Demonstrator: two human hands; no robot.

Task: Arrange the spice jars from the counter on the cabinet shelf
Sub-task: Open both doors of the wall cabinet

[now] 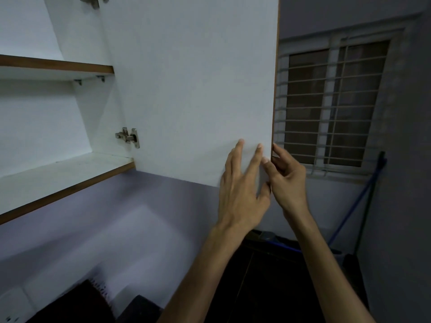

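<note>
The white cabinet door (191, 89) stands swung open, its inner face toward me. My left hand (240, 185) lies flat against that face near the lower right corner, fingers spread. My right hand (288, 176) curls around the door's brown outer edge at the same height. To the left, the cabinet's lower shelf (58, 176) and upper shelf (56, 65) show bare white boards with brown edging. No spice jars are in view.
A metal hinge (128, 136) joins door and cabinet. A barred window (331, 106) is at the right, with a blue-handled mop (356, 201) leaning below it. A dark counter (268, 276) lies beneath my arms. A wall socket (11, 308) sits at the bottom left.
</note>
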